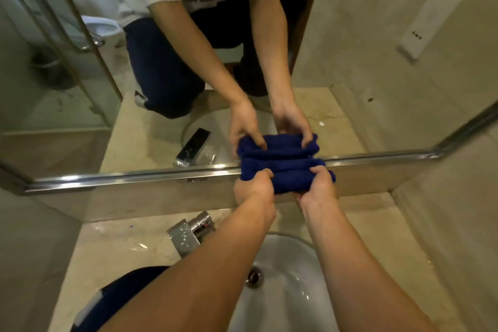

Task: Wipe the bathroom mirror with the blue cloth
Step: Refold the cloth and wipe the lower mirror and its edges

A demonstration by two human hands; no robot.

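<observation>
I see both hands reaching forward over the basin toward the bottom edge of the mirror (188, 62). My left hand (253, 187) has its fingers curled round the left end of the blue cloth (288, 174), and my right hand (319, 186) grips the right end the same way, thumb on top. The cloth is bunched into thick folds between them and sits pressed against the glass right at the mirror's lower edge, overlapping the metal frame strip (121, 176) that runs along it. Its reflection meets it in the glass, along with the reflected hands and arms.

Below my forearms lies the white sink basin (285, 291), set into the beige stone counter (113, 250), with its drain (253, 276) showing between my arms. The chrome faucet (191, 232) stands at the back edge of the counter, just left of my left forearm. On the right wall, a white wall panel (428, 21) is mounted well above the counter. In the mirror's left part I make out a reflected glass shower door and a toilet.
</observation>
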